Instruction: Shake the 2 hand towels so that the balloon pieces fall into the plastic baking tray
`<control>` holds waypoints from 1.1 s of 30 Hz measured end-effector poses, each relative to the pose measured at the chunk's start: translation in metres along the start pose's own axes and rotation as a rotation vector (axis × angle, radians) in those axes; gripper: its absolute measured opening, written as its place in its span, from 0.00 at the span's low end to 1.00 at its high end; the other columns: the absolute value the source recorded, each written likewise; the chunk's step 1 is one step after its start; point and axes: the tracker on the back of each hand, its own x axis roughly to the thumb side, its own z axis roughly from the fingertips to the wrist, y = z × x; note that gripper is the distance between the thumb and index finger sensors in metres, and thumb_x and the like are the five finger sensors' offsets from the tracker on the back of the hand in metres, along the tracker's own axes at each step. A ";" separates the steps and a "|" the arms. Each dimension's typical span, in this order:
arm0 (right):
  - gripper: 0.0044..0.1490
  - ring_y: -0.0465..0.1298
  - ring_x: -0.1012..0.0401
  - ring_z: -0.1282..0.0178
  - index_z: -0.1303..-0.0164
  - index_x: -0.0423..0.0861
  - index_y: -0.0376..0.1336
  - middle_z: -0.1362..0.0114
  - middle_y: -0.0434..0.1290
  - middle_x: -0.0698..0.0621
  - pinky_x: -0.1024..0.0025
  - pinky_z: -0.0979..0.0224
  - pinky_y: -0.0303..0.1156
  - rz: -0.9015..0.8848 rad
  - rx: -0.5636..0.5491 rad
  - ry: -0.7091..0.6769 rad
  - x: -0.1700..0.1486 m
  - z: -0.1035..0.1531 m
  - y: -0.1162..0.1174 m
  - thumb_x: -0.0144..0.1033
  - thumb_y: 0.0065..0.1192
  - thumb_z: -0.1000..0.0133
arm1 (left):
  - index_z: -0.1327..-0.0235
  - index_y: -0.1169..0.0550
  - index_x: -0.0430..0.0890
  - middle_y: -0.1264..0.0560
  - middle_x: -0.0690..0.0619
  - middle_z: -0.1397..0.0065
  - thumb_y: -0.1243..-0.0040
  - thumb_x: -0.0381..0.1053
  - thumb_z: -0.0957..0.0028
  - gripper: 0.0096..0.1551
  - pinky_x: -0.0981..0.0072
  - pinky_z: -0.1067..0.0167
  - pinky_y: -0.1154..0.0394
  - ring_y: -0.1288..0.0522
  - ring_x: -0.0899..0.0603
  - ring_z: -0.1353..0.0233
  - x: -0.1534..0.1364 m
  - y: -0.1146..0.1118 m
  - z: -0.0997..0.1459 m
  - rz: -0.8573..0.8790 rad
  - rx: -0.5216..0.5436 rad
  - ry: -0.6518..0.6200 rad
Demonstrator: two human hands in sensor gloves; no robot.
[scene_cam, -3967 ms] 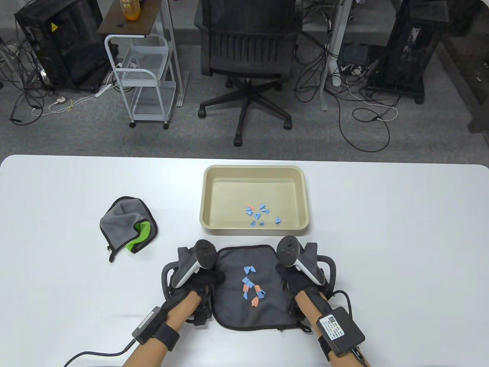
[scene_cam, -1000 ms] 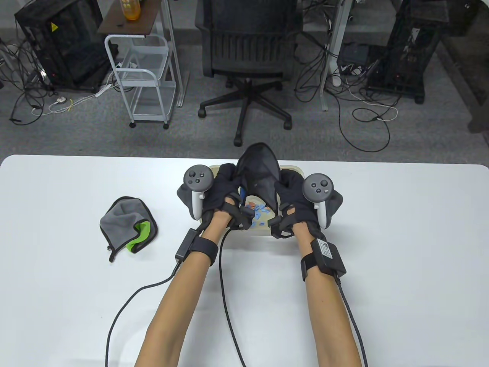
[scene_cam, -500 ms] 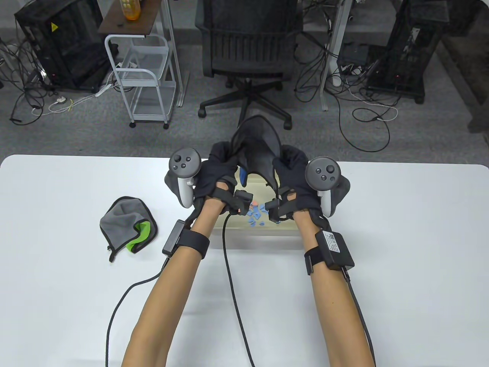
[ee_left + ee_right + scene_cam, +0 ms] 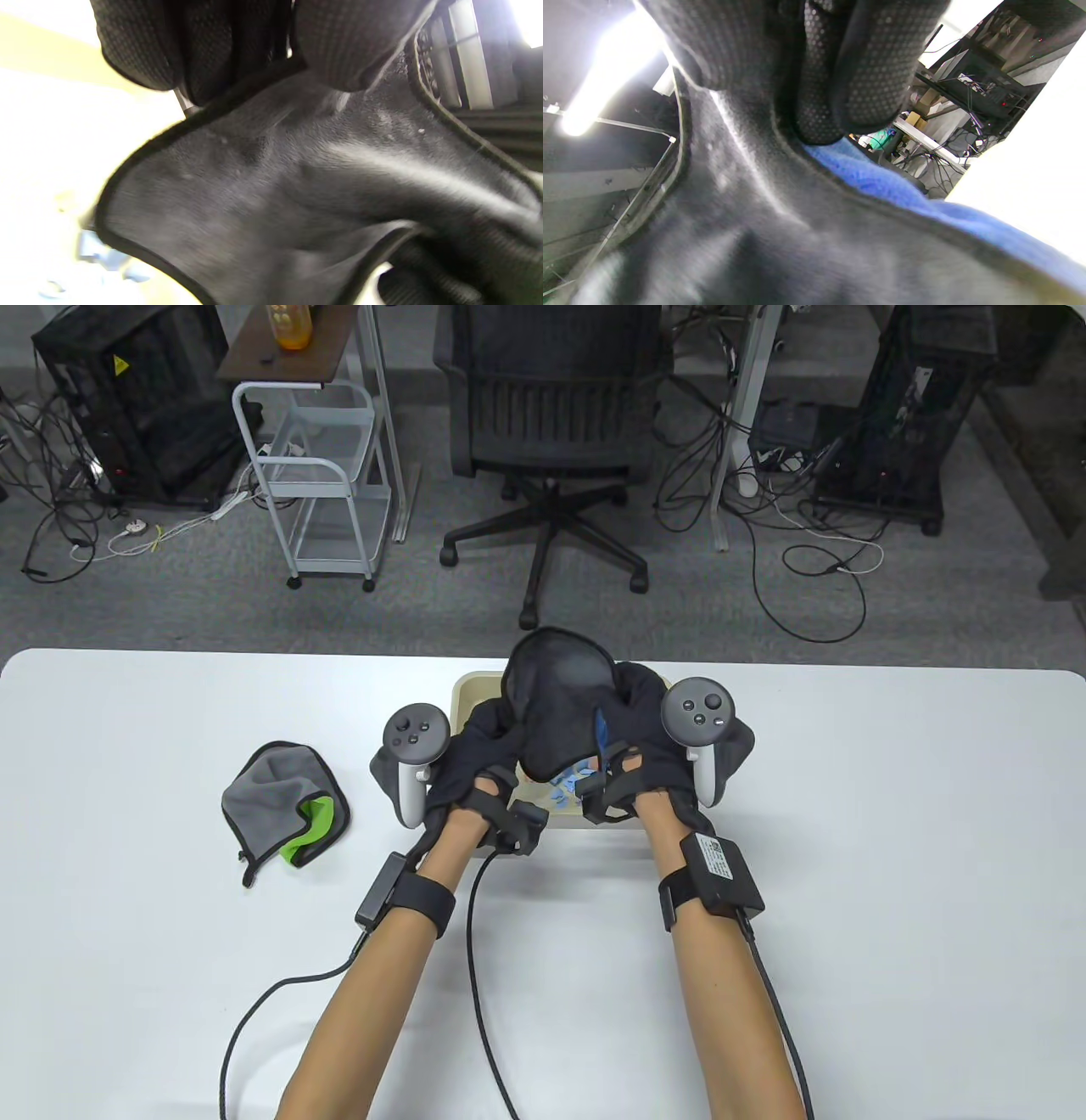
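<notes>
The white table (image 4: 848, 814) carries a beige tray (image 4: 468, 687), mostly hidden by a dark towel (image 4: 556, 712) (blue on its underside) held above it. The left hand (image 4: 475, 768) and right hand (image 4: 653, 755) each pinch a towel edge. The other towel (image 4: 284, 802) lies crumpled to the left. Blue balloon pieces (image 4: 567, 782) sit in the tray.

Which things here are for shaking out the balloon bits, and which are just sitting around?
For the job:
dark towel, held by left hand and right hand
plastic baking tray
balloon pieces in the tray
grey-and-green towel on the table

Just sitting around:
office chair
white cart
orange bottle
</notes>
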 end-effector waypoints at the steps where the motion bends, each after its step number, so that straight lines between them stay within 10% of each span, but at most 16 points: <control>1: 0.25 0.82 0.66 0.37 0.46 0.62 0.61 0.29 0.71 0.61 0.76 0.40 0.84 -0.011 -0.009 -0.001 0.005 -0.002 -0.004 0.45 0.66 0.53 | 0.36 0.37 0.58 0.40 0.49 0.25 0.39 0.56 0.58 0.35 0.42 0.31 0.32 0.35 0.35 0.22 -0.003 0.004 0.006 -0.019 -0.011 0.002; 12: 0.25 0.82 0.66 0.37 0.46 0.62 0.61 0.28 0.70 0.61 0.76 0.39 0.84 -0.047 -0.039 0.020 0.019 -0.004 -0.012 0.45 0.66 0.53 | 0.27 0.48 0.58 0.54 0.45 0.20 0.41 0.60 0.58 0.46 0.34 0.28 0.45 0.51 0.30 0.18 -0.028 0.043 0.077 -0.104 -0.116 -0.081; 21: 0.25 0.81 0.66 0.36 0.45 0.62 0.61 0.28 0.70 0.61 0.75 0.39 0.84 -0.057 -0.062 0.038 0.017 -0.003 -0.024 0.45 0.66 0.53 | 0.25 0.53 0.58 0.62 0.43 0.19 0.45 0.65 0.56 0.50 0.28 0.29 0.55 0.64 0.26 0.19 -0.039 0.032 0.150 -0.254 -0.331 -0.133; 33: 0.25 0.81 0.64 0.35 0.45 0.62 0.61 0.27 0.70 0.59 0.73 0.38 0.83 -0.047 -0.043 -0.030 0.042 0.004 -0.058 0.45 0.65 0.52 | 0.26 0.53 0.58 0.60 0.43 0.19 0.45 0.65 0.57 0.50 0.27 0.29 0.55 0.63 0.26 0.19 -0.060 0.021 0.147 -0.302 -0.372 -0.116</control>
